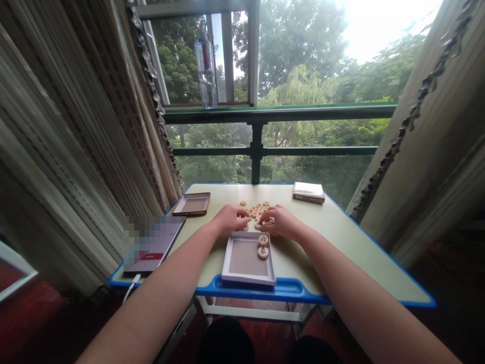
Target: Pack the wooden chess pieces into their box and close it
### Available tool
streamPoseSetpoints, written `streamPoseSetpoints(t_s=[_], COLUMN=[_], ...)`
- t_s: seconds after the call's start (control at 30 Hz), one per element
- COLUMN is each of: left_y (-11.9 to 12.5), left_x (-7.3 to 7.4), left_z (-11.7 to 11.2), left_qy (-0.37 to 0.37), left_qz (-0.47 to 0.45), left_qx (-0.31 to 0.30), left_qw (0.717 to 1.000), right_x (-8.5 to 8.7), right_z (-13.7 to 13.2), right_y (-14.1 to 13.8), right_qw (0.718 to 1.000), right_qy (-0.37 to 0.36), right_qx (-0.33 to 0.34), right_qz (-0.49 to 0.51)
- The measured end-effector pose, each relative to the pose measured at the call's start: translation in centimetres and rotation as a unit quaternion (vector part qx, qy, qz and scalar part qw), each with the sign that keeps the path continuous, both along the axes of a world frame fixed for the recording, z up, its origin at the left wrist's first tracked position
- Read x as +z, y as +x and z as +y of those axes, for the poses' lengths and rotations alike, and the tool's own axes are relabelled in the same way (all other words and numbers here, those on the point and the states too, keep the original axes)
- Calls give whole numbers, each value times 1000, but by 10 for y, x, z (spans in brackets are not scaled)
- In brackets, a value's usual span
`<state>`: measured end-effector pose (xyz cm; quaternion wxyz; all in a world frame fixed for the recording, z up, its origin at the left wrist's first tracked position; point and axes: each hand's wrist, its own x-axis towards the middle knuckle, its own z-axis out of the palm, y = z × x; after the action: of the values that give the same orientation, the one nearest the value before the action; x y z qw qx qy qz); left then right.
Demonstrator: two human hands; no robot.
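While two xiangqi pieces (263,252) with black Chinese characters lie in one white-rimmed box (244,258) nearest, | left hand (234,218) and right hand (277,221) curl at loose pieces (260,209), grip untellable | those between and beyond hands: some red-marked, count unclear | past left hand: one brown-edged box (192,204)

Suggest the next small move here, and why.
I'd probably have the right hand place one of the loose discs in the white tray: it is right at that cluster, and the tray shows bare floor beside its two black-marked discs.
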<state>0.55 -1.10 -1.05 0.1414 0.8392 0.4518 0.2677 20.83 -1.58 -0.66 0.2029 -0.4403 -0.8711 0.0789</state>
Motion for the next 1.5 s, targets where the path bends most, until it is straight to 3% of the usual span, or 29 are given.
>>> streamPoseSetpoints(t_s=[0.37,0.53,0.73,0.87,1.13,1.33,1.5], left_y=[3,-3,-15,-14,-10,-12,-12], left_x=[2,4,2,-2,-4,2,2], left_z=[1,4,10,10,13,13,12], left_qy=[-29,-27,-21,-27,-14,-41,-52], left_qz=[-21,-13,20,26,-18,-73,-85], left_qx=[-19,36,92,80,103,125,131], left_qw=[999,999,995,996,994,989,986], right_x=[-4,1,11,17,13,16,13], right_z=[3,0,2,0,-6,-8,-6], right_y=[-1,1,14,20,12,9,6], right_qw=[1000,1000,995,981,979,982,992], right_qy=[-5,-10,-2,-80,-156,-153,-99], right_qx=[18,10,-104,-172,-125,-109,-82], right_qz=[9,4,-3,-26,35,20,-16])
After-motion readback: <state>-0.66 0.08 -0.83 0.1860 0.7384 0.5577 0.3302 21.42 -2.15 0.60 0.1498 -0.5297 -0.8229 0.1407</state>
